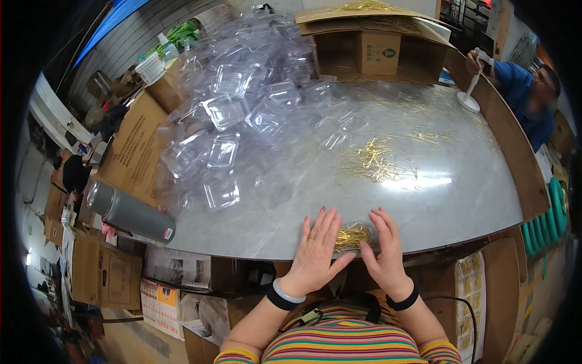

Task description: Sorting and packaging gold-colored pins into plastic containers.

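Observation:
A small heap of thin gold wire pieces (352, 237) lies at the near edge of the grey table (285, 209). My left hand (315, 252) is on its left side, fingers stretched out and flat. On the other side my right hand (385, 253) has its fingers extended and slightly curved, the thumb beside the wires. Neither hand is closed around anything. Farther out, a looser gold wire pile (377, 161) is spread over the tabletop. Many clear plastic boxes (225, 112) are heaped on the left and at the back.
A grey bottle (130, 212) leans at the left edge. An open cardboard box (418, 57) stands at the back with gold wires on top. Cardboard (494, 130) walls the right side. Beyond it, a person in blue (521, 91) has a hand near a white stand (469, 100).

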The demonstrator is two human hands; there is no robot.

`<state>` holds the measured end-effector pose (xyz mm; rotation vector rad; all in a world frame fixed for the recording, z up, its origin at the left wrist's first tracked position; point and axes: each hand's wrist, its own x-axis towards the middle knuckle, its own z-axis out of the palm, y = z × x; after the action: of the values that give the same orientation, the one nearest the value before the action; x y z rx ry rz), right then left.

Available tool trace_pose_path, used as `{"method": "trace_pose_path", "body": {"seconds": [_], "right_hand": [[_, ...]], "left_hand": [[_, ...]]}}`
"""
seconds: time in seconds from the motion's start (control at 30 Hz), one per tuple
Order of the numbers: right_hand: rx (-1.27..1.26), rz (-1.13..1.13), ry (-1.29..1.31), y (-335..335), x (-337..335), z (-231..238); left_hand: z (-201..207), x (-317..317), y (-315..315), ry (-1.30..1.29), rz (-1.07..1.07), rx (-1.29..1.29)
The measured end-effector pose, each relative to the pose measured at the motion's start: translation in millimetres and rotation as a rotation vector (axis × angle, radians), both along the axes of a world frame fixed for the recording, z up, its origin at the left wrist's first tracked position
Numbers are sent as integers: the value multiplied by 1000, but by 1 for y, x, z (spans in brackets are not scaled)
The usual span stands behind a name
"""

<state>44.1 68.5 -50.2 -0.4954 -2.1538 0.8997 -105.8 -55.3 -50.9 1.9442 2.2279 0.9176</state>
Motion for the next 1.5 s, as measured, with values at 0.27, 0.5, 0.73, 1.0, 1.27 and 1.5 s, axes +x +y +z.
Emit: {"method": "trace_pose_path", "body": {"seconds": [0.27,0.5,0.73,1.0,1.27,1.5], "right_hand": [[213,16,-336,-25,14,-7],[29,-148,-71,-3,1,-1],[24,-234,-182,-5,20,3],[-304,-189,-200,13,19,12],[-30,-163,-144,0,6,10],[198,-123,-90,-12,-10,18]], "left_hand": [[-17,9,4,118,53,36],[-16,9,3,148,44,68],[-19,9,2,139,70,76],[-19,8,3,172,65,57],[-24,5,2,165,50,88],[-28,5,2,-22,80,187]]}}
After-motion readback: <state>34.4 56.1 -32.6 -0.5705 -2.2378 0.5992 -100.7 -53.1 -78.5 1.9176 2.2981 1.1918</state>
